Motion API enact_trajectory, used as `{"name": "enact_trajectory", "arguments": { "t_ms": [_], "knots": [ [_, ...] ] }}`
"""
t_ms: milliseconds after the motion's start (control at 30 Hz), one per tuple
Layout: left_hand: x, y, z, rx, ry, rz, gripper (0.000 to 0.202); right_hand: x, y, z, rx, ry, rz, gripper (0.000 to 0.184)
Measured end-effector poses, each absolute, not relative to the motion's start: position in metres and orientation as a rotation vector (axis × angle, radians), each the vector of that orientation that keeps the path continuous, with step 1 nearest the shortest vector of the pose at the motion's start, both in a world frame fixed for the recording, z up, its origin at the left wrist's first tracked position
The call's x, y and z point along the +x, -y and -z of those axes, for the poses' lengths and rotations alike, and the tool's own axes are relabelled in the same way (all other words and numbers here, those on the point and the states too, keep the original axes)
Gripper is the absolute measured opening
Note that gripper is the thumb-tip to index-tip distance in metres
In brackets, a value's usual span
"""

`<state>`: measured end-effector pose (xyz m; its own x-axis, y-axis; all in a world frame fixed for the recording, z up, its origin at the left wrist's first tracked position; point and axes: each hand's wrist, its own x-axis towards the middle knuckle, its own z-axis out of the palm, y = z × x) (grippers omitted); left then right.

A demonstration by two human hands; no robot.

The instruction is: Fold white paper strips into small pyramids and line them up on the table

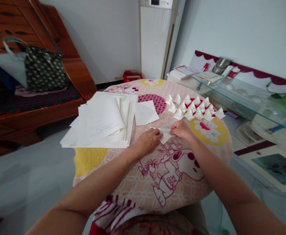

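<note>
Between my hands, low over the cloth-covered table, is a small folded piece of white paper [165, 135] with a point toward me. My left hand [148, 141] grips its left side with curled fingers, and my right hand [181, 129] pinches its right side. Just beyond lies a loose white paper sheet [145, 112] with faint print. Left of it rises a thick stack of white paper [101, 120], its upper sheets askew. Several folded white paper boats [194, 107] with pointed middles stand in rows at the back right.
A patterned tablecloth [143, 182] covers the round table. To the right, a glass shelf [250, 101] holds cups, papers and other items close to the table edge. A wooden bench [76, 75] with a dotted bag [46, 67] stands at the left.
</note>
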<state>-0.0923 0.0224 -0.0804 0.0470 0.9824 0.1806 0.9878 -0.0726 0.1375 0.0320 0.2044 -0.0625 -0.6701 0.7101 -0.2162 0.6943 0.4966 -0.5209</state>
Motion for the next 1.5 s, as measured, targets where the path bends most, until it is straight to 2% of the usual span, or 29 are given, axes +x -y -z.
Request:
{"name": "enact_trajectory", "arguments": {
  "t_ms": [133, 267, 400, 500, 600, 767, 1067, 1267, 1500],
  "knots": [
    [-0.093, -0.023, 0.082, -2.256, 2.123, 0.352, 0.022, 0.051, -0.215, 0.06, -1.291, 2.645, -0.933, 0.008],
    [-0.091, -0.023, 0.078, -2.263, 2.121, 0.333, 0.023, 0.054, -0.21, 0.048, -1.277, 2.584, -0.799, 0.01],
    [-0.092, -0.021, 0.071, -2.264, 2.164, 0.378, 0.023, 0.036, -0.189, 0.047, -1.051, 2.529, -0.98, 0.01],
    [-0.097, -0.02, 0.069, -2.281, 2.213, 0.538, 0.021, 0.023, -0.175, 0.054, -0.988, 2.619, -1.065, 0.01],
    [-0.105, -0.022, 0.071, -2.258, 2.298, 0.77, 0.02, 0.018, -0.167, 0.06, -1.043, 2.666, -0.928, 0.004],
    [-0.115, -0.041, 0.071, -1.859, 2.664, 0.97, 0.015, 0.019, -0.164, 0.061, -1.101, 2.651, -0.873, 0.004],
    [-0.114, -0.07, 0.064, -1.652, 2.886, 0.736, 0.018, 0.021, -0.162, 0.064, -1.064, 2.631, -0.871, 0.003],
    [-0.126, -0.069, 0.067, -1.722, 2.923, 0.867, 0.011, 0.022, -0.163, 0.067, -1.056, 2.609, -0.884, 0.005],
    [-0.139, -0.052, 0.071, -1.797, 2.857, 1.016, 0.042, 0.025, -0.162, 0.065, -1.021, 2.599, -0.93, 0.005]
  ]
}}
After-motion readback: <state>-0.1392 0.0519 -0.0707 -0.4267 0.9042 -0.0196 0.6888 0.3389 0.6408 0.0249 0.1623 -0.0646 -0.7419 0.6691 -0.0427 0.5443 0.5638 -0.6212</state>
